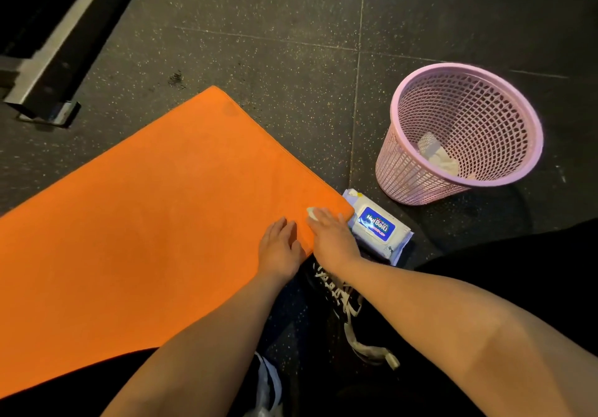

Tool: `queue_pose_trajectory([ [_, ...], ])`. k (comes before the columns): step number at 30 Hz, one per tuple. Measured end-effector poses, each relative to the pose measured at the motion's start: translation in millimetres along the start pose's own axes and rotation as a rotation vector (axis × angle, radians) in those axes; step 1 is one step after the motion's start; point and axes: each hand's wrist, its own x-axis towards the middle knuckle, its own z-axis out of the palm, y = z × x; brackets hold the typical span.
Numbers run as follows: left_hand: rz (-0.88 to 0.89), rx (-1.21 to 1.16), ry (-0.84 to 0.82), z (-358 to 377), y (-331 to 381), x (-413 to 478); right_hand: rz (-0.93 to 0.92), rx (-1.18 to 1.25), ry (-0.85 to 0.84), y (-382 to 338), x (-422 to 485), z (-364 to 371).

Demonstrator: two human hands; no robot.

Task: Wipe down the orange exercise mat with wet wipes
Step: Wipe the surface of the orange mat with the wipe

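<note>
The orange exercise mat (155, 216) lies flat on the dark floor, running from the left edge to a near corner by my hands. My left hand (281, 246) rests flat on the mat near that corner, fingers straight. My right hand (330, 233) presses a small white wet wipe (311, 212) onto the mat right at the corner; only the wipe's tip shows past the fingertips. A white pack of wet wipes (378, 227) with a blue label lies on the floor just right of the corner, touching the mat's edge.
A pink mesh waste basket (504, 99) stands on the floor to the right, with a crumpled white wipe (437, 154) inside. A metal equipment frame (48, 60) crosses the far left. My shoe with white laces (343, 300) is under my right forearm.
</note>
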Motion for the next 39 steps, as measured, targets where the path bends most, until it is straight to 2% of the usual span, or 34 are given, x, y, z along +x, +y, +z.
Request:
queue_pose_trajectory([
  [3,0.007,-0.018,-0.002,-1,-1,-3,-0.171,0.011,-0.074,-4,-7,1],
  [5,0.008,-0.008,-0.001,-2,0,-5,-0.190,-0.029,-0.069,5,-7,-2],
  [9,0.001,0.031,-0.009,-6,5,-6,0.089,-0.050,0.063,25,-3,-14],
  [11,0.003,0.034,-0.008,-6,5,-7,0.155,-0.037,0.076,21,-4,-15],
  [17,0.012,-0.011,-0.009,-4,0,-11,-0.142,0.004,-0.087,-9,-7,3],
  [19,0.017,-0.009,-0.017,-4,-3,-12,-0.165,-0.040,-0.103,-5,-3,4],
  [21,0.017,0.025,-0.026,-4,-6,-12,-0.068,-0.084,-0.067,3,5,1],
  [23,0.011,0.066,-0.027,-3,-7,-11,0.118,-0.060,-0.022,8,14,-3],
  [25,-0.012,0.081,-0.015,-4,-5,-10,0.170,-0.023,-0.031,1,20,-2],
  [29,-0.064,0.065,0.044,-12,0,2,-0.061,-0.005,-0.113,-19,23,12],
  [33,-0.144,0.126,0.022,-21,-1,19,-0.156,-0.122,-0.125,-4,45,9],
  [37,-0.179,0.182,0.006,-22,-1,31,0.136,-0.118,-0.055,15,79,-3],
  [39,-0.193,0.173,0.003,-21,-2,35,0.185,-0.081,-0.052,8,89,-1],
])
